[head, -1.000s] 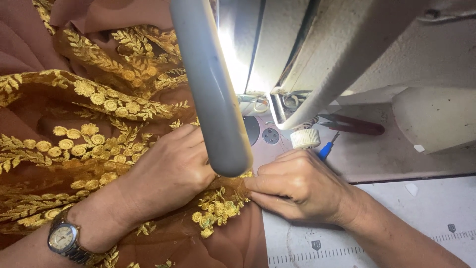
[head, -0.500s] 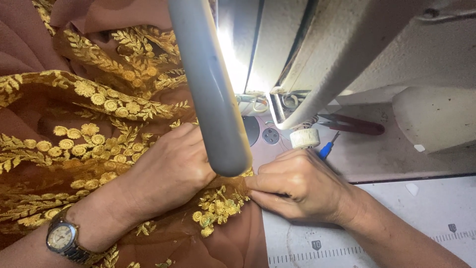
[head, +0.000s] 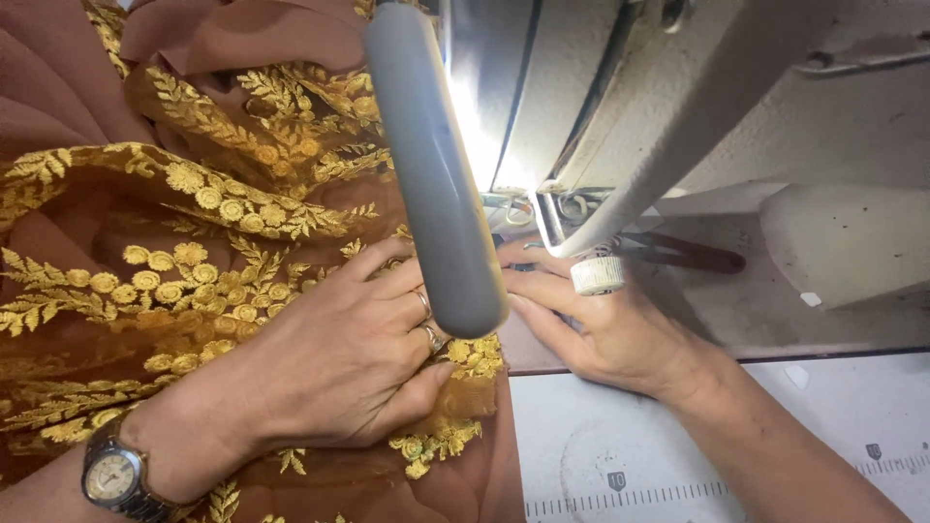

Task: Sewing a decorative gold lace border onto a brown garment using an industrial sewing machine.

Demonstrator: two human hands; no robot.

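Brown fabric w/ gold floral embroidery (head: 194,223) lies heaped to the person's left and runs rightward under the sewing machine head (head: 678,107), its long edge heading toward the needle area, which a grey tube (head: 431,174) in the foreground mostly hides. Left hand (head: 339,358) is spread flat, palm down, pressing the cloth onto the table just left of the tube; rings on two fingers, wristwatch (head: 111,476) at the wrist. Right hand (head: 605,324) sits opposite, fingers bent and reaching in toward the fabric edge (whether they pinch it can't be told, tube in the way). Both hands are near each other, about equally close to the needle. A white thimble-like cap (head: 598,275) sits on a right finger. Red-handled snips (head: 683,257) lie behind, on the machine bed. White table w/ printed ruler (head: 697,484) at lower right
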